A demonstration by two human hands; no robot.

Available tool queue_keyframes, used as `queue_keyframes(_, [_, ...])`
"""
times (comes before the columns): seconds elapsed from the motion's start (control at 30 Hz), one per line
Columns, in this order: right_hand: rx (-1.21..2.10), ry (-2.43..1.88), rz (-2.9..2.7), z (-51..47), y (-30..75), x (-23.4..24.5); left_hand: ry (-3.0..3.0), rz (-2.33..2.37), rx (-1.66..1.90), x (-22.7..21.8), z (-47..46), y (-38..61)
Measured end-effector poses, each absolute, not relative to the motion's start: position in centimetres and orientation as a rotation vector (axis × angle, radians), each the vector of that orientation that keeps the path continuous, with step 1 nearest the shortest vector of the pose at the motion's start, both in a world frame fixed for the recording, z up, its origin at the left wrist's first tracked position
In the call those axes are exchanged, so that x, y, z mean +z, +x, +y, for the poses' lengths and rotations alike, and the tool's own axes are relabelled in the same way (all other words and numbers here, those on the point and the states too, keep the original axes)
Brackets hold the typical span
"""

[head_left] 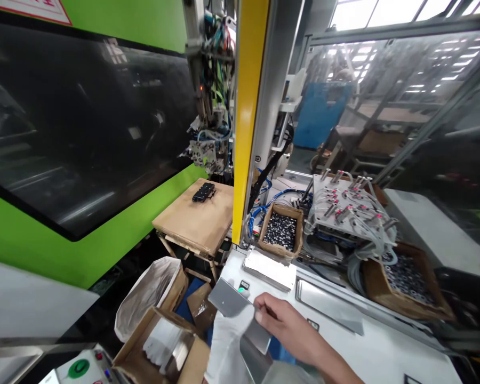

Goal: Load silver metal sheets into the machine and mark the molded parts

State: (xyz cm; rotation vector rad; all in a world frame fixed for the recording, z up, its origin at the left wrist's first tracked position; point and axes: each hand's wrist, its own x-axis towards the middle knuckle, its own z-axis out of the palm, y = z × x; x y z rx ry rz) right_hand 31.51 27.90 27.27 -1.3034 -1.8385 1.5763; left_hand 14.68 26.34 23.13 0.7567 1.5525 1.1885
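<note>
Low in the middle of the view, my left hand (pixel 232 341) appears to be inside a white glove or cloth, its separate fingers hard to make out. It is closed around thin grey metal plates (pixel 229 298), whose ends stick out above and to the right of the white covering. My right hand (pixel 287 322), bare, reaches in from the lower right. Its thumb and bent fingers pinch the edge of a plate (pixel 258 337) beside the left hand. Just beyond lie a white stack of flat pieces (pixel 270 270) and more flat metal plates (pixel 328 305) on the white worktop (pixel 388 346).
Cardboard boxes of small metal parts stand behind the worktop (pixel 280 231) and at right (pixel 408 277). A fixture (pixel 344 205) with red lights rises between them. Left are a yellow post (pixel 248 122), a wooden table (pixel 196 224) with a black part (pixel 204 192), and an open carton (pixel 140 346).
</note>
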Motion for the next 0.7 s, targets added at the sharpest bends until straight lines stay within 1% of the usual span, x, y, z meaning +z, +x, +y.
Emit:
queue_keyframes(0.1, [1.625,-1.275,-1.855,27.6,32.8,27.7,0.454,1.488,1.365,23.8,26.9,12.5])
queue_keyframes(0.23, [1.8,-1.282,-1.66,27.0,34.3,28.4,-0.012,1.237,1.633,24.2,28.1,8.2])
queue_keyframes(0.3, [1.863,-1.262,-1.582,26.7,34.6,28.7,-0.03,1.075,1.636,24.1,28.4,7.2])
queue_keyframes(0.37, [1.864,-1.246,-1.565,26.5,34.5,29.1,0.067,0.963,1.549,24.0,28.4,7.3])
queue_keyframes(0.47, [1.845,-1.231,-1.583,26.6,34.1,29.7,0.262,1.139,1.433,24.3,27.7,9.0])
queue_keyframes(0.57, [1.853,-1.234,-1.597,26.8,33.8,30.3,0.339,1.365,1.436,25.2,27.0,10.5])
queue_keyframes(0.7, [1.866,-1.262,-1.607,26.9,33.5,30.6,0.332,1.478,1.438,26.1,26.7,11.1])
